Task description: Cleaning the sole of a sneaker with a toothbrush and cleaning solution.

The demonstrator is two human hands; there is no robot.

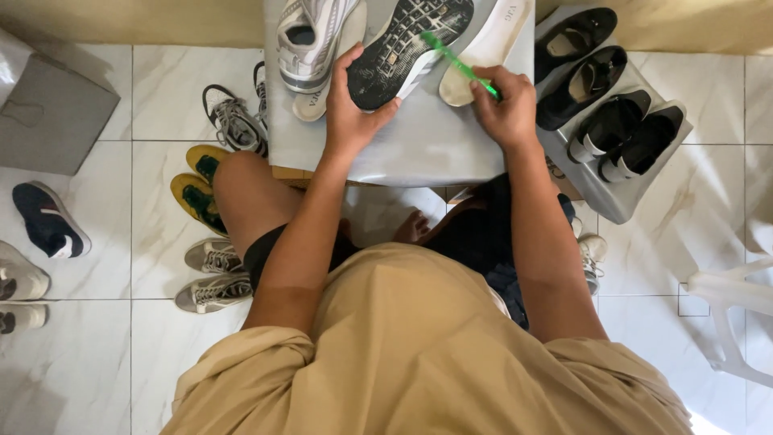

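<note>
A seated person in a tan shirt bends over a small grey-covered table, working on a sneaker turned sole-up near the table's far edge. The left hand presses against the heel end of the dark, patterned sole, its grip curled around the shoe's edge with the thumb along the side. The right hand has its grip clenched on a green toothbrush, whose head rests on the sole near the middle. A pale insole lies just beside the shoe, toward the table's far right corner, partly under the brush handle. The matching white sneaker sits upright at the far left corner, on top of a second insole. To the right of the table, a grey tray on the floor holds four black shoes in a row. More footwear is scattered over the white tiled floor at left, including yellow-and-green shoes and grey sneakers.
</note>
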